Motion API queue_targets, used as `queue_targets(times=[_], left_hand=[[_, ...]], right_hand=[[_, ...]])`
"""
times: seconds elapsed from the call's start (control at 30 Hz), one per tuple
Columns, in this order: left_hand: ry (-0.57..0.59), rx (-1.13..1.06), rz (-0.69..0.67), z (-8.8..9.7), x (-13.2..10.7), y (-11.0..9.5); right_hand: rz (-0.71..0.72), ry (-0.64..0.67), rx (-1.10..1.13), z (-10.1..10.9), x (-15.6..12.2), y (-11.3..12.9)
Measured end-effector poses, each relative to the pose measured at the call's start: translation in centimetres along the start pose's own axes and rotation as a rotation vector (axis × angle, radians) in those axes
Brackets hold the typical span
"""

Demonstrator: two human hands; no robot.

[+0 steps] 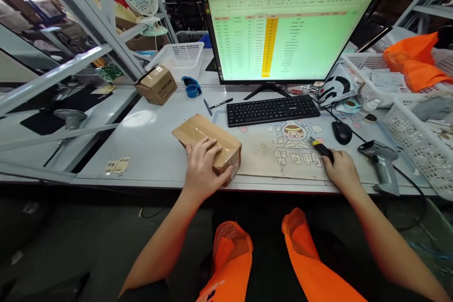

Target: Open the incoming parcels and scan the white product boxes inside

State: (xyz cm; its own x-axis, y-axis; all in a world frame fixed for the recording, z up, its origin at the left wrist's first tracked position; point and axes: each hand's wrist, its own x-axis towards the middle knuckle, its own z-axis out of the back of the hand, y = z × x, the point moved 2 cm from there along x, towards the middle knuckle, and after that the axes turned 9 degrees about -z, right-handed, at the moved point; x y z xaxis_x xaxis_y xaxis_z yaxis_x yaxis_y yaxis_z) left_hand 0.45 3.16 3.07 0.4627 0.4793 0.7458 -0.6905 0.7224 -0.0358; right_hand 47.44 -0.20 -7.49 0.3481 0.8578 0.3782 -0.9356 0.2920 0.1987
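My left hand (203, 167) rests over a taped brown cardboard box (198, 132), fingers across its top and thumb along its right end, gripping it near the front edge of the desk. The box lies at an angle on the desk. In my right hand (341, 167) is a black box cutter (321, 148) with a yellow part near its tip. It is held just above or on the printed desk mat (260, 155), pointing up and left. My fingers are wrapped round its rear end.
Behind the mat stand a keyboard (272, 111) and a monitor (290, 37). A mouse (341, 132), a barcode scanner (382, 163) and a white basket (421, 137) are at the right. Further left sit a small carton (156, 85), a blue tape holder (192, 88) and pens (217, 104).
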Motion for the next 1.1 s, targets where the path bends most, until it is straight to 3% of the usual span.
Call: queue_targets(times=[0.1,0.2,0.33,0.43,0.73,0.83,0.97,1.1], left_hand=[[-0.018,-0.014,0.010,-0.7,0.4,0.0],[-0.013,-0.020,0.050,-0.9,0.5,-0.1],[-0.015,-0.034,0.070,-0.8,0.1,-0.3],[-0.007,-0.043,0.059,-0.6,-0.1,-0.5],[0.035,-0.018,0.042,-0.3,0.0,-0.3],[0.041,0.001,0.012,-0.4,-0.1,-0.5],[0.042,0.003,-0.031,0.3,-0.2,-0.6],[0.118,-0.208,-0.047,3.5,-2.2,2.6]], right_hand=[[0.194,-0.084,0.325,2.4,-2.0,4.7],[0.490,0.007,0.558,5.9,-4.3,11.9],[0.781,0.063,0.611,8.4,-5.8,19.4],[0.829,0.049,0.563,8.0,-5.1,21.5],[0.810,0.000,0.510,8.2,-4.0,21.9],[0.806,-0.025,0.484,7.8,-2.1,21.4],[0.592,-0.069,0.405,5.9,2.2,17.6],[0.332,-0.057,0.464,3.7,2.9,11.7]])
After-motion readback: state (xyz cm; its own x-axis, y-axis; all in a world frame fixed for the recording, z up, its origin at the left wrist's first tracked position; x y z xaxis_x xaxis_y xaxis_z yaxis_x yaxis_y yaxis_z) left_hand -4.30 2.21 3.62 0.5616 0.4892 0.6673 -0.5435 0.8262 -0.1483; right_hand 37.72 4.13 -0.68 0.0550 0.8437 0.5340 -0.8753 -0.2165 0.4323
